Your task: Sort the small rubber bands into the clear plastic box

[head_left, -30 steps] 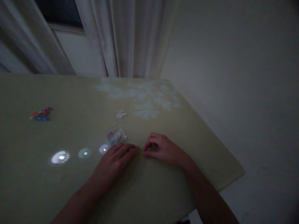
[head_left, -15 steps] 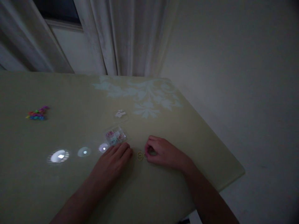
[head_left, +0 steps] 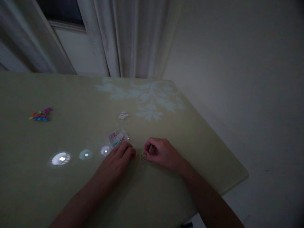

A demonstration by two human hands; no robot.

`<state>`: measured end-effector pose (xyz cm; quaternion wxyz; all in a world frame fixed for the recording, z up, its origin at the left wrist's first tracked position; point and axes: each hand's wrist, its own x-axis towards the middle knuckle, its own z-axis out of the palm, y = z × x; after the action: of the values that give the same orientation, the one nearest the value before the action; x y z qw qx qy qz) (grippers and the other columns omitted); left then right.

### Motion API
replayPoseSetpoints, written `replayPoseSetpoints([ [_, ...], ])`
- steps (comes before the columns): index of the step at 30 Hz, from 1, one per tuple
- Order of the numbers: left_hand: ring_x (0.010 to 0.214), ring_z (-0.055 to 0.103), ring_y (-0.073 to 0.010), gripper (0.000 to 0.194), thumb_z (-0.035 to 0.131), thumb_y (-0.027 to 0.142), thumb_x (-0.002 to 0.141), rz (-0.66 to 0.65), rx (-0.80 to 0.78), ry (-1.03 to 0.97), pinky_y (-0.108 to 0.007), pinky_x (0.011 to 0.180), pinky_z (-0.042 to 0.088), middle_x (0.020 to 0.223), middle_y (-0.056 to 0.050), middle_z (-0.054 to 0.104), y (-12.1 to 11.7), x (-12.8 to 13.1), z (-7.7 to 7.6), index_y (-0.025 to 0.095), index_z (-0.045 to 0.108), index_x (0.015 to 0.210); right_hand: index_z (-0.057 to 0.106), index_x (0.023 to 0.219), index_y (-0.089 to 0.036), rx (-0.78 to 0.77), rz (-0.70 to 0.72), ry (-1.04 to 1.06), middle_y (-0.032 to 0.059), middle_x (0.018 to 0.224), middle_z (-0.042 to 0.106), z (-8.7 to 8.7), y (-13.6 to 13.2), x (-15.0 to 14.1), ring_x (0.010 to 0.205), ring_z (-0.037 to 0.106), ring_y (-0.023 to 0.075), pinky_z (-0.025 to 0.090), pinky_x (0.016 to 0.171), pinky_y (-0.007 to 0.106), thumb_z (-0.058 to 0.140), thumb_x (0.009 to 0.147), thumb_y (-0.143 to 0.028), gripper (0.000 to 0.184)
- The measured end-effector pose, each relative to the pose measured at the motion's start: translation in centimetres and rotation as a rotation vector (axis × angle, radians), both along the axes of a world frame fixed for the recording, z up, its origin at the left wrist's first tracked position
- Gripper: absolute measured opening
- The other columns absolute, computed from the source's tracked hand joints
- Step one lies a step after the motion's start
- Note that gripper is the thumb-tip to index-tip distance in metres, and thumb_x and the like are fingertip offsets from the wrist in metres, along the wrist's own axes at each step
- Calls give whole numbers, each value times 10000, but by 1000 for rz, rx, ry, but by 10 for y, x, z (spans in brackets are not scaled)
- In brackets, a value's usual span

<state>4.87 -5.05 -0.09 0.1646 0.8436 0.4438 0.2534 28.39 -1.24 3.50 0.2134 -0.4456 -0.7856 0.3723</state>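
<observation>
My right hand [head_left: 160, 152] is in a pinch, thumb and forefinger meeting at a small pale yellow ring [head_left: 143, 153] that looks slightly raised. Below the fingertips, another thin yellow ring [head_left: 143, 159] lies on the table. My left hand [head_left: 122, 155] rests on the table just left of the rings, its fingers bent and pressed together. Whatever may be under those fingers is hidden. Just beyond the left hand sits a clear compartment box [head_left: 118, 135] holding pink, red and pale green rings; the hand partly covers its near edge.
A clear flat piece with a white shape [head_left: 123, 116] lies behind the box. Several bright coloured small pieces [head_left: 41, 115] form a pile at the left. Lamp reflections shine on the glossy table [head_left: 59, 190]. Curtains [head_left: 135, 38] hang behind, and a wall [head_left: 225, 63] stands at right.
My right hand has shifted slightly left, its pinch now at the upper yellow ring, which has moved against the other one. My left hand has stayed nearly in place.
</observation>
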Motion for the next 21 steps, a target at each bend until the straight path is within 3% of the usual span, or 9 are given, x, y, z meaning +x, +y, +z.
replayPoseSetpoints([
  [5,696,611,-176,196,470,321,1049,130,-268,-366,-270,623,489,798,5,648,0,3,18,234,578,910,703,882,-197,69,-54,153,-5,796,704,-1,-2,-5,688,624,124,468,663,242,719,896,-173,32],
  [9,725,654,-181,213,475,378,1065,121,-358,-464,-285,668,508,807,2,682,-1,1,18,245,611,968,733,901,-203,83,-93,239,7,826,729,-1,-3,-8,743,647,138,500,693,251,735,905,-195,9],
  [16,859,694,-200,205,486,373,1076,103,-397,-478,-311,761,537,947,-25,736,0,-1,14,257,648,1028,758,893,-195,-7,-108,332,9,806,739,-4,-5,-12,727,656,139,512,682,256,796,889,-244,62],
  [21,957,696,-201,153,522,305,1053,103,-302,-496,-317,819,549,1056,-40,736,2,2,19,255,666,1033,764,900,-196,-41,-107,377,10,819,740,-5,-7,-16,739,658,139,525,702,263,814,881,-253,78],
])
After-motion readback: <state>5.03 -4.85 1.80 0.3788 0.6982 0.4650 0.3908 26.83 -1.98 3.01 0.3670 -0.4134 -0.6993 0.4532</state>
